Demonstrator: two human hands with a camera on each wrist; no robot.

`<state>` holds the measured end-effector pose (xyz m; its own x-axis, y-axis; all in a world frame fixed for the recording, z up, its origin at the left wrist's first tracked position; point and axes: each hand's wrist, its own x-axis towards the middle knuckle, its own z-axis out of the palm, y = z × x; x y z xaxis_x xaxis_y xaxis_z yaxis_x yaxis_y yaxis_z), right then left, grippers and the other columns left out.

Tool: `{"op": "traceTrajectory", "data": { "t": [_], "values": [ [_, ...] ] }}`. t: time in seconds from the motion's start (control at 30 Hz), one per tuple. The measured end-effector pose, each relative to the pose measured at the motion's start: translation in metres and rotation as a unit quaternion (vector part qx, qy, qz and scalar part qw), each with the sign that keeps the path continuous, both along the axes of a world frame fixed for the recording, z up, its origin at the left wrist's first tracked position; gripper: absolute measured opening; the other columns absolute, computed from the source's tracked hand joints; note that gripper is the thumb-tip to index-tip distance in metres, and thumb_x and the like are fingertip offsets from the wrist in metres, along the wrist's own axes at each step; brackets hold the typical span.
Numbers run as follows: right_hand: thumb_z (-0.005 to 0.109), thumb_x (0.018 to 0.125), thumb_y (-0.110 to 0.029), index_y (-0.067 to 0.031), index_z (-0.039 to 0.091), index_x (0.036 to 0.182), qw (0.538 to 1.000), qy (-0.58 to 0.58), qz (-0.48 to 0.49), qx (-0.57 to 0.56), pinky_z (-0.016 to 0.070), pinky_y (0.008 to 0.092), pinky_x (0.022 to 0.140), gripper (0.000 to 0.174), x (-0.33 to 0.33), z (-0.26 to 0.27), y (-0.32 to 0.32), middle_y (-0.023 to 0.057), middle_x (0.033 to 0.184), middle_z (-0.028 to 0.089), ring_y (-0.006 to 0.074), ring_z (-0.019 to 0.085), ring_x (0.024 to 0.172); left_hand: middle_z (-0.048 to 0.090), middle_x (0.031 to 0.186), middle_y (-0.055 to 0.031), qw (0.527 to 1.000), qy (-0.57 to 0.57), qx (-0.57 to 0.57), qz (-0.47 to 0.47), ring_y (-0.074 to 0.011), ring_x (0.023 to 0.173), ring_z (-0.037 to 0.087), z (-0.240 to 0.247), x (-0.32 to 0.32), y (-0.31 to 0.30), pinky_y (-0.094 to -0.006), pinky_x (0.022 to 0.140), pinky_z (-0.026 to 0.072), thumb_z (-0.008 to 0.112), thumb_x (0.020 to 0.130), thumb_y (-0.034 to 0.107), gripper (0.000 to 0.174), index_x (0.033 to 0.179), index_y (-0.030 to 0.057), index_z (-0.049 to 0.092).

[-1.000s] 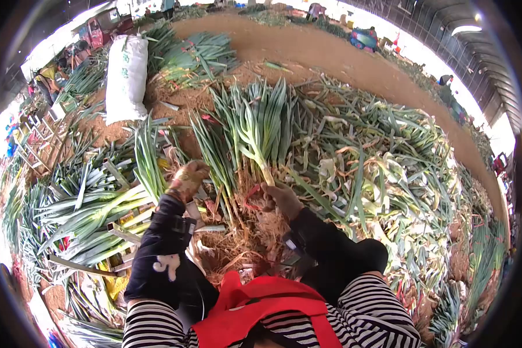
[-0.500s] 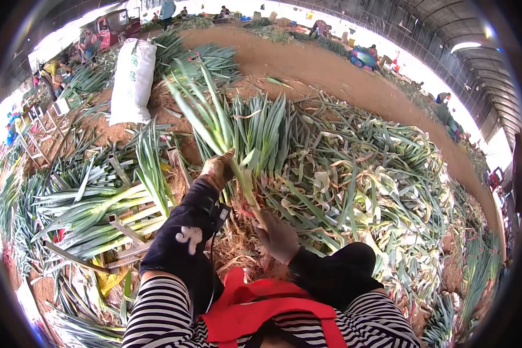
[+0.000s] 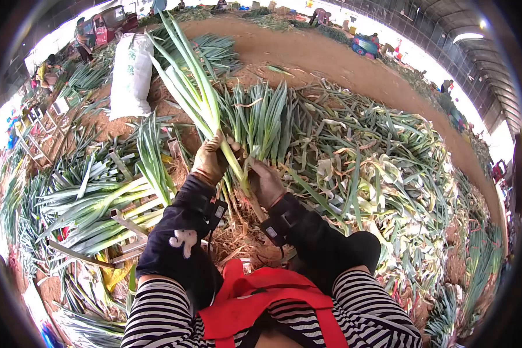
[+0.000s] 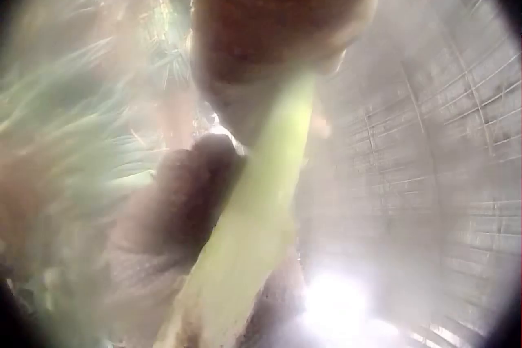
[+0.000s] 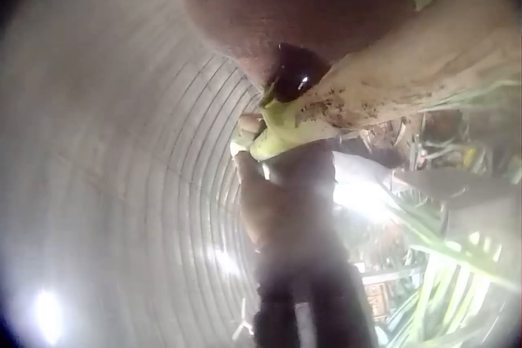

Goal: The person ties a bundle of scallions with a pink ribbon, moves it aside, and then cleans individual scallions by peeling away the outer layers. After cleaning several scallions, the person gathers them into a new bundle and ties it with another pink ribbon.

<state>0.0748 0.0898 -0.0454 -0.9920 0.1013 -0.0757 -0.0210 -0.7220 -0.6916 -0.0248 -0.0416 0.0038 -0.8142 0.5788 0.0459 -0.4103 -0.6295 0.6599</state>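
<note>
One large green onion (image 3: pixel 205 110) slants up to the left in the head view, its leaves spread away from the person and its root end close to the right wrist. My left hand (image 3: pixel 210 159) grips the stalk just below the leaves. Lower down, my right hand (image 3: pixel 267 183) pinches at the side of the same stalk. The right wrist view shows soil on the pale stalk (image 5: pixel 383 87) and a torn bit of outer skin (image 5: pixel 281 119) by the thumb. Behind the hands stands a bundle of green onions (image 3: pixel 264 119).
A wide heap of stripped leaves (image 3: pixel 383 174) covers the ground on the right. More green onions (image 3: pixel 93 211) lie over a wooden frame on the left. A full white sack (image 3: pixel 131 75) stands farther back, beside a bare dirt path (image 3: pixel 284 43).
The right hand first lifted an onion from the upright bundle; the left hand then came across and took its stalk. Since then the right hand has moved up the stalk, nearer the left.
</note>
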Motion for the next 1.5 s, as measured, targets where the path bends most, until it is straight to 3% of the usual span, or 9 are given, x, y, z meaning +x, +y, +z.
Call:
{"op": "traceTrajectory", "data": {
  "t": [0.17, 0.37, 0.43, 1.13, 1.2, 1.23, 1.3, 1.37, 1.5],
  "values": [
    [0.047, 0.097, -0.03, -0.0023, 0.052, 0.099, 0.989, 0.06, -0.007, -0.133, 0.0462, 0.0298, 0.072, 0.028, 0.027, 0.013, -0.01, 0.001, 0.073, 0.047, 0.0144, 0.052, 0.074, 0.049, 0.074, -0.0017, 0.992, -0.034, 0.112, 0.041, -0.0147, 0.059, 0.048, 0.013, -0.013, -0.015, -0.0308, 0.055, 0.0455, 0.045, 0.097, 0.035, 0.029, 0.104, 0.0068, 0.049],
    [0.052, 0.094, -0.032, -0.0036, 0.056, 0.1, 0.773, 0.212, 0.068, 0.595, 0.0415, 0.0277, 0.061, 0.03, 0.063, -0.004, 0.009, -0.0028, 0.075, 0.049, 0.0084, 0.048, 0.067, 0.049, 0.071, -0.0009, 0.982, 0.0, 0.104, 0.155, -0.0119, 0.054, 0.046, -0.002, -0.056, -0.049, -0.0284, 0.051, 0.0435, 0.05, 0.094, 0.037, 0.03, 0.102, 0.0083, 0.05],
    [0.06, 0.088, -0.039, -0.0011, 0.06, 0.103, 0.894, -0.037, 0.211, 0.393, 0.0425, 0.0253, 0.063, 0.041, 0.083, 0.0, 0.016, 0.001, 0.074, 0.052, 0.0094, 0.051, 0.071, 0.049, 0.071, -0.0009, 0.978, -0.014, 0.096, 0.184, -0.0112, 0.054, 0.046, -0.004, -0.067, -0.063, -0.0273, 0.05, 0.0423, 0.049, 0.095, 0.038, 0.031, 0.104, 0.0081, 0.049],
    [0.057, 0.08, -0.021, -0.0075, 0.067, 0.09, 0.294, 0.015, 0.179, 0.939, 0.0506, 0.0384, 0.073, 0.021, 0.151, 0.064, 0.239, 0.0122, 0.086, 0.066, 0.0332, 0.062, 0.078, 0.044, 0.068, 0.0003, 0.951, -0.084, 0.234, 0.183, -0.0109, 0.05, 0.039, -0.019, -0.1, -0.142, -0.0241, 0.047, 0.0367, 0.044, 0.095, 0.042, 0.038, 0.089, 0.0064, 0.053],
    [0.062, 0.078, -0.019, -0.0062, 0.055, 0.117, 0.69, -0.057, -0.176, 0.7, 0.051, 0.0364, 0.075, 0.041, 0.152, 0.066, 0.322, 0.0184, 0.092, 0.064, 0.0345, 0.063, 0.08, 0.044, 0.067, 0.0013, 0.935, -0.09, 0.313, 0.142, -0.0094, 0.047, 0.038, -0.006, -0.087, -0.141, -0.0232, 0.043, 0.0365, 0.044, 0.094, 0.045, 0.04, 0.1, 0.0071, 0.057],
    [0.064, 0.08, -0.026, -0.006, 0.041, 0.13, 0.359, -0.38, -0.195, 0.83, 0.0484, 0.0384, 0.082, 0.059, 0.158, 0.131, 0.271, 0.0228, 0.104, 0.06, 0.0334, 0.061, 0.093, 0.046, 0.07, 0.001, 0.935, -0.057, 0.327, 0.123, -0.0095, 0.049, 0.039, -0.007, -0.089, -0.142, -0.0241, 0.044, 0.0365, 0.042, 0.096, 0.044, 0.041, 0.103, 0.0057, 0.056],
    [0.064, 0.08, -0.038, -0.0052, 0.037, 0.133, 0.1, -0.313, -0.369, 0.869, 0.0426, 0.043, 0.09, 0.068, 0.153, 0.133, 0.29, 0.0214, 0.129, 0.045, 0.0336, 0.052, 0.11, 0.046, 0.07, 0.0003, 0.933, 0.001, 0.351, 0.074, -0.0096, 0.05, 0.04, -0.004, -0.087, -0.144, -0.0234, 0.045, 0.0362, 0.041, 0.096, 0.043, 0.043, 0.106, 0.0038, 0.055],
    [0.063, 0.081, -0.043, -0.0058, 0.041, 0.13, 0.124, -0.156, -0.368, 0.908, 0.0435, 0.0443, 0.088, 0.065, 0.149, 0.143, 0.272, 0.0215, 0.123, 0.051, 0.0365, 0.054, 0.105, 0.047, 0.071, -0.0014, 0.919, 0.056, 0.389, 0.0, -0.0098, 0.051, 0.041, 0.002, -0.083, -0.139, -0.023, 0.046, 0.0361, 0.041, 0.096, 0.045, 0.046, 0.11, 0.0025, 0.053],
    [0.064, 0.086, -0.034, -0.0052, 0.061, 0.104, 0.568, 0.033, -0.255, 0.782, 0.0505, 0.0345, 0.075, 0.034, 0.104, 0.123, 0.126, 0.0097, 0.083, 0.068, 0.0234, 0.066, 0.079, 0.046, 0.072, -0.0019, 0.927, 0.07, 0.369, 0.014, -0.0102, 0.052, 0.041, 0.012, -0.07, -0.125, -0.0238, 0.047, 0.036, 0.042, 0.096, 0.043, 0.043, 0.111, 0.0032, 0.054]
  ]
}}
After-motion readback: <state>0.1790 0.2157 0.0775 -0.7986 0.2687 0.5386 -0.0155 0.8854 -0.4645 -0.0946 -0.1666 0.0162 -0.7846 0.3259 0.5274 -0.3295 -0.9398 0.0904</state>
